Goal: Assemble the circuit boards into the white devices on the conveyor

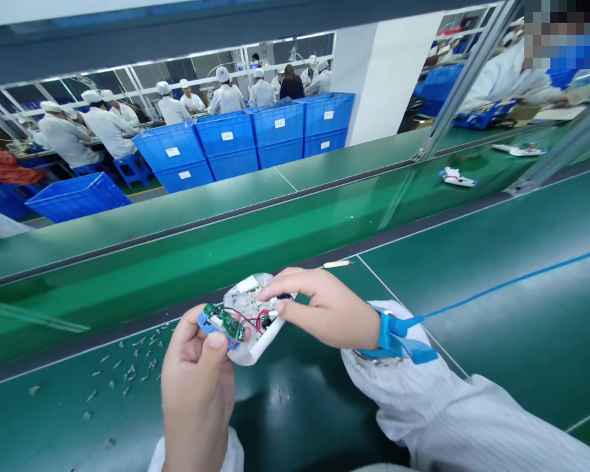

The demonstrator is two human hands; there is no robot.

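At six o'clock of the view, above the green belt (447, 262), the left hand (196, 393) pinches a small green circuit board (223, 321) and a white plastic shell (248, 354) between thumb and fingers. The right hand (324, 308) curves its fingers over the shell; a firm pinch I cannot tell. Red and black wires (261, 320) lie loose and the shell looks open, so closing seems left.

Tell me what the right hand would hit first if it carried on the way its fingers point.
The white housing comes first: the fingertips of the right hand point left into it and appear to touch it, close to the red wires, though depth is hard to judge here.
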